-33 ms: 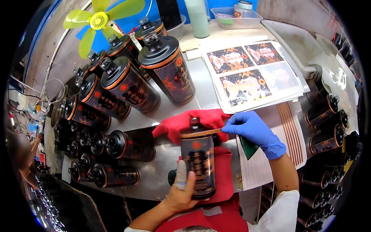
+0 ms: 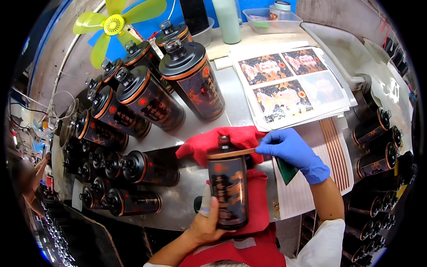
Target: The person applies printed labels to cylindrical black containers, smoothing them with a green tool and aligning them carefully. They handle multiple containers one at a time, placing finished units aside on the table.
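Note:
My left hand (image 2: pixel 205 228) is bare, with a light wrap on one finger. It grips the lower side of a dark bottle (image 2: pixel 227 191) that has a copper-toned printed pattern and a red dot. Around the bottle's shoulder runs a thin copper-coloured strip (image 2: pixel 230 154), its free end stretched off to the right. In a blue glove, my right hand (image 2: pixel 289 149) pinches that end between thumb and fingertips. A dark green flat scraper (image 2: pixel 286 171) sticks out below the gloved palm. Behind and under the bottle lies a red cloth (image 2: pixel 255 196).
Several similar bottles (image 2: pixel 191 82) stand on the metal table at the left, with more on a lower level. Printed label sheets (image 2: pixel 275 100) are stacked at the back right, above a sheet of striped strips (image 2: pixel 311 178). A yellow-green fan (image 2: pixel 114 24) is at the far left.
The bottle has turned slightly in my left hand, so its red dot and lettering sit further left. My right hand still pinches the strip's end in nearly the same place.

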Available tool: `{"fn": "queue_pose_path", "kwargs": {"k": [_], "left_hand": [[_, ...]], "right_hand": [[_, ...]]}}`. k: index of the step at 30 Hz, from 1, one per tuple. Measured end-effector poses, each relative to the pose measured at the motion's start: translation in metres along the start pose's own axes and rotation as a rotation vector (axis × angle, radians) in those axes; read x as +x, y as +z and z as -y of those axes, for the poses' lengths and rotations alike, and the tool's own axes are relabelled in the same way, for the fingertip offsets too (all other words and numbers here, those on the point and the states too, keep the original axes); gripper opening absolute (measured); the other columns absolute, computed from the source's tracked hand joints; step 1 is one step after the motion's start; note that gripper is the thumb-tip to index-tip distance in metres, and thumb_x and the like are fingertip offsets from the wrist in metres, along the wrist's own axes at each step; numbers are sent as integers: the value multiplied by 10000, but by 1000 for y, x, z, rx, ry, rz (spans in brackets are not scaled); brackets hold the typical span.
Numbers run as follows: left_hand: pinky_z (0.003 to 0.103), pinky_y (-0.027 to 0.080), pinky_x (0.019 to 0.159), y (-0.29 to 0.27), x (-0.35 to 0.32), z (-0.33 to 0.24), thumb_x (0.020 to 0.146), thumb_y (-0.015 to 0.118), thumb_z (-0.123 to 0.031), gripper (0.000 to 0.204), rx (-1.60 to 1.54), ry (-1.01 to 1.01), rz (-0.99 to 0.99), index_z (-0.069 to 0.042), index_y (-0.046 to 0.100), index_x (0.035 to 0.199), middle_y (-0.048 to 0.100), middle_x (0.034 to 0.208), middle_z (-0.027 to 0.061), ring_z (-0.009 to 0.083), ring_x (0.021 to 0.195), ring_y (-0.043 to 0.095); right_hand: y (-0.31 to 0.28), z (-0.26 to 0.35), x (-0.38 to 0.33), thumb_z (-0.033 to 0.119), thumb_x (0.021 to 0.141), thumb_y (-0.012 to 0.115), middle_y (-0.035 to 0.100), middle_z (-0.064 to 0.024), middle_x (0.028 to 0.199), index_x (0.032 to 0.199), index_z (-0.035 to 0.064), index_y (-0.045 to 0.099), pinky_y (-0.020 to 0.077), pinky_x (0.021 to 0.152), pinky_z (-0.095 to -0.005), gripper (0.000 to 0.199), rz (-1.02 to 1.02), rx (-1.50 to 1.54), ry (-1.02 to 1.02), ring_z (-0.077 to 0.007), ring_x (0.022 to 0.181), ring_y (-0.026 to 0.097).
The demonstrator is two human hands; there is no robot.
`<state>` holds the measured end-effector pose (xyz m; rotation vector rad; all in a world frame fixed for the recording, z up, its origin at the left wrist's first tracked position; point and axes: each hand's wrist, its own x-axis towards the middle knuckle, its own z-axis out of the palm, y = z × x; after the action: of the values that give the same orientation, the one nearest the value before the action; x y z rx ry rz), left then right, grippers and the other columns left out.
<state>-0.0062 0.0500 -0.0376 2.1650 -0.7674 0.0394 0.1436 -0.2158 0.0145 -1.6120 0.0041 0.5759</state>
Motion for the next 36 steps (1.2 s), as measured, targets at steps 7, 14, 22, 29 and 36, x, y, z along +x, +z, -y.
{"fn": "queue_pose_path", "kwargs": {"k": [7,14,22,29,36], "left_hand": [[579,176,1025,-1,25,-30,737,700,-447,906,325,22,-147,29,268,1375,469,1249,246,411,1189,383],[574,241,1016,13,13,-14,752,675,-392,720,254,65,-115,3,427,1301,426,1283,304,482,1235,349],[578,231,1019,-1,2,-4,632,714,-601,1026,136,-20,-161,94,356,1296,397,1281,327,484,1158,423],[555,178,1057,1,21,-19,761,645,-234,514,402,116,37,-81,529,1238,420,1309,226,430,1231,370],[610,204,997,-7,23,-29,645,752,-496,896,71,-42,-127,-57,380,1333,330,1304,361,510,1241,302]], "right_hand": [[5,15,-17,174,782,705,642,-21,747,846,-5,674,460,678,-226,193,-12,10,55,-68,703,565],[6,14,-14,171,800,684,644,-23,747,855,-6,675,462,669,-223,185,3,5,57,-65,698,568],[24,14,-3,163,818,663,648,-28,774,888,-14,666,484,685,-220,191,78,45,8,-65,716,585],[29,16,0,199,812,661,635,-22,726,848,-8,670,464,639,-216,210,40,-5,11,-55,670,557],[41,13,2,224,800,664,599,-28,648,822,-5,660,435,580,-228,230,-14,-110,-85,-49,608,507]]}}
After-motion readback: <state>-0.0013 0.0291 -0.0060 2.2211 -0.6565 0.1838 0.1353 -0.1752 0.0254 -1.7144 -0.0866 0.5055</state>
